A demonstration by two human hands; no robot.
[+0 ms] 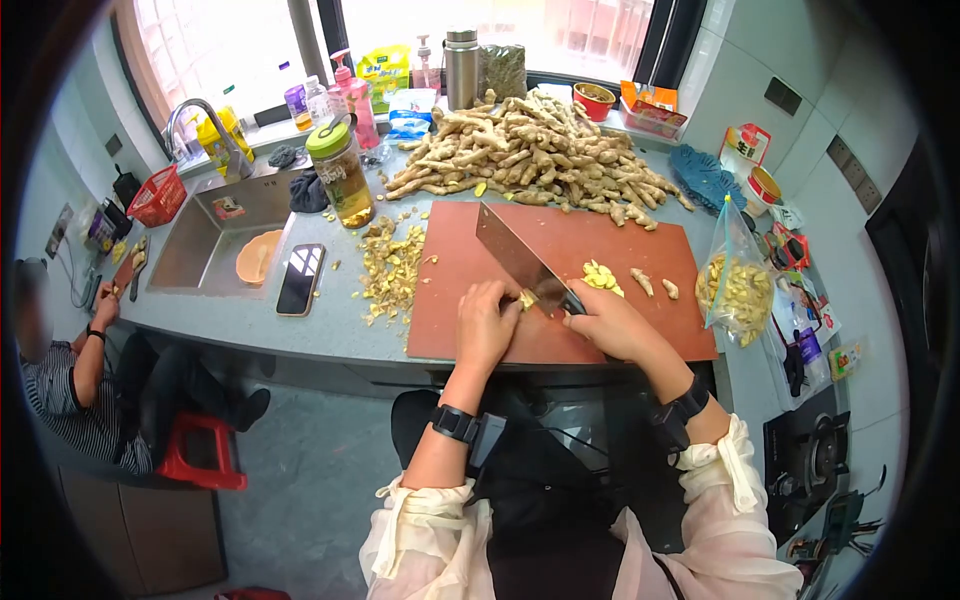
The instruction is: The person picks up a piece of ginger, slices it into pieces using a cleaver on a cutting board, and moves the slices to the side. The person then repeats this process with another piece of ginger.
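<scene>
On the reddish-brown cutting board [455,245], my right hand [612,325] is wrapped round the black handle of a cleaver [515,252]. Its broad blade points away to the upper left. My left hand [486,320] has its fingers curled down, holding a small piece of ginger [528,299] against the board beside the blade. A little heap of ginger slices [602,278] lies beyond my right hand. Two small ginger knobs, a left one [642,282] and a right one [670,289], rest further right.
Behind the board rises a big ginger pile [540,150]. Ginger scraps [390,265], a phone [300,280] and a sink [190,250] are to the left. A bag of cut ginger [735,290] stands right. Another person [75,385] sits far left, a hand holding something at the counter.
</scene>
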